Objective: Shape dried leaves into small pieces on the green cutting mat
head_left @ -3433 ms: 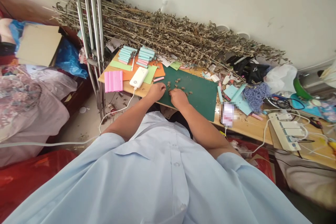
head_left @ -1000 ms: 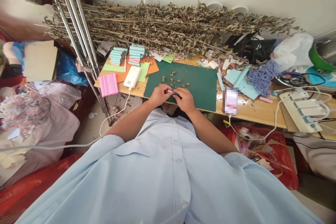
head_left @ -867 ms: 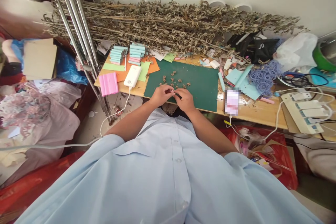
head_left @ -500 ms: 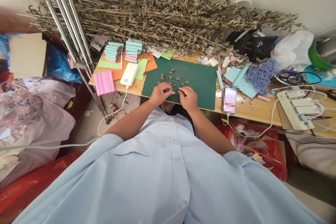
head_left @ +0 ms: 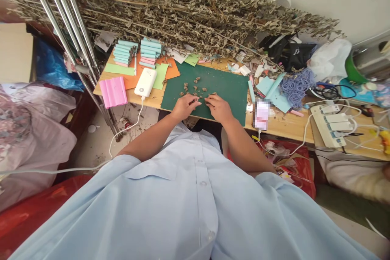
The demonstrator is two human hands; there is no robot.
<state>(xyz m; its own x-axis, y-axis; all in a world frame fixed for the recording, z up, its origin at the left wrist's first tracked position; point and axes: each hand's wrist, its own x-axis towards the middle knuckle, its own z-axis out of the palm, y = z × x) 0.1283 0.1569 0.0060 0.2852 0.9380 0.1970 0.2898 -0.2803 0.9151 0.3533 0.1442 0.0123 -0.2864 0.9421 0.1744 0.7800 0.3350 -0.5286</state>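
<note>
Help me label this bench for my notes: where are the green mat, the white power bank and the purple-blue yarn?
Green mat [head_left: 227,93]: head view, bare surface right of centre.
White power bank [head_left: 146,82]: head view, middle of its top face.
Purple-blue yarn [head_left: 296,89]: head view, middle of the tangle.

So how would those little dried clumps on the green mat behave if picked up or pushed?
The dried clumps look brittle, all curled and crinkled, so a firm grip might crumble one. They are probably light, being small and leafy. Their ragged outlines suggest they would drag across the green mat rather than roll.
</note>
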